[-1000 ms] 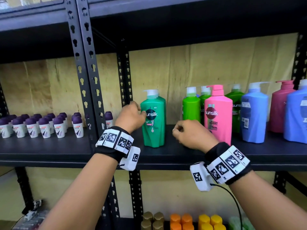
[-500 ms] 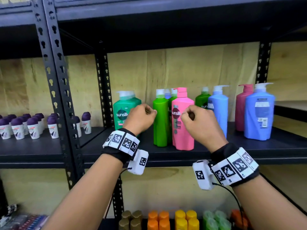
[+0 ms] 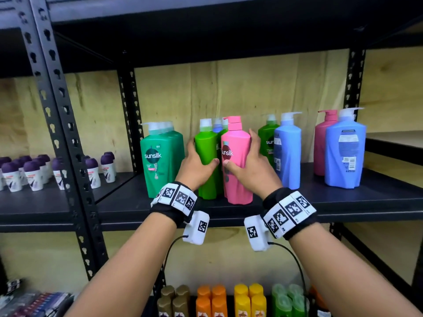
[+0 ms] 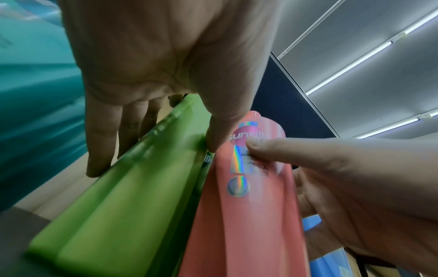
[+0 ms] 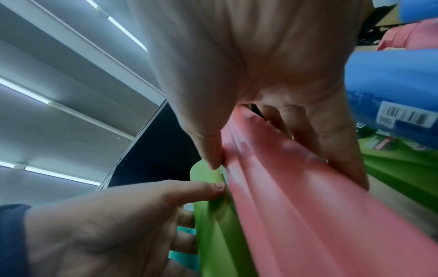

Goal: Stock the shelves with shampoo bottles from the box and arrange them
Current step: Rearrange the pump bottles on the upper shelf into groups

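On the black middle shelf (image 3: 343,202) a light green shampoo bottle (image 3: 207,143) and a pink Sunsilk bottle (image 3: 235,138) stand upright, side by side and touching. My left hand (image 3: 199,160) grips the green bottle (image 4: 113,215), fingers along its left side and thumb on its front. The pink bottle (image 5: 320,215) is held by my right hand (image 3: 246,161), fingers down its right side, thumb on the label. Both thumbs almost meet between the bottles. Further bottles stand hidden behind these two; only their caps show.
Teal Sunsilk bottles (image 3: 160,156) stand just left of my left hand. A dark green bottle (image 3: 266,143) and a blue one (image 3: 287,152) stand just right, then a magenta (image 3: 320,145) and a large blue bottle (image 3: 344,152). Small purple-capped roll-ons (image 3: 34,172) fill the neighbouring bay. Small bottles (image 3: 217,298) sit below.
Both hands were curled fists holding nothing in front of the bottles. They have spread and taken hold, the left on the light green bottle, the right on the pink one.
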